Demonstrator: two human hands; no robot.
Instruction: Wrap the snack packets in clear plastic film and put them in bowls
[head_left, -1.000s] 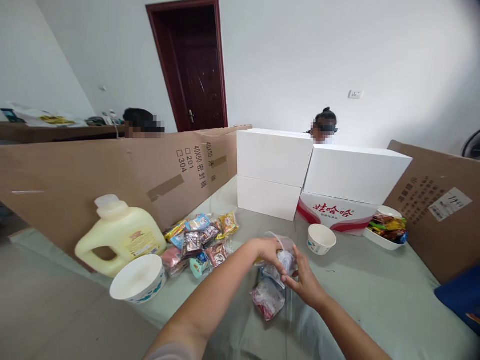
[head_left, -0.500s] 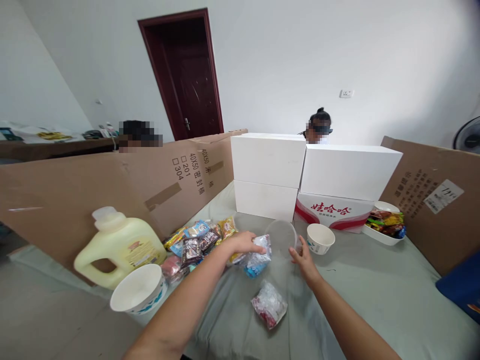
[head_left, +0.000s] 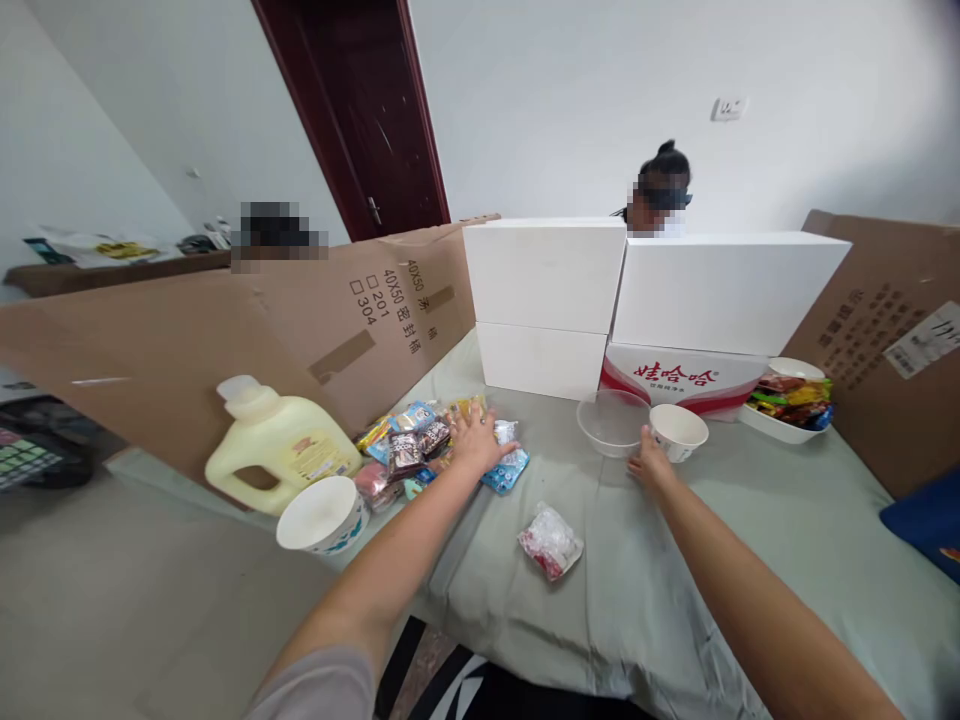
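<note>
We see the left hand (head_left: 474, 440) lying flat, fingers spread wide, on the snack pile (head_left: 420, 450) at the left of the table (head_left: 750, 560); under its fingertips is a blue packet (head_left: 508, 468). The right hand (head_left: 651, 466) rests on the cloth with fingers loosely open, holding nothing, just near a clear bowl (head_left: 611, 420) and touching or almost touching a paper cup (head_left: 679, 431) (we cannot tell which). A red-white packet (head_left: 550, 541) lies alone, nearer to us, between the two arms. At the far left stand a yellow jug (head_left: 281, 455) and a paper bowl (head_left: 321, 514). Far behind are white boxes (head_left: 547, 300).
</note>
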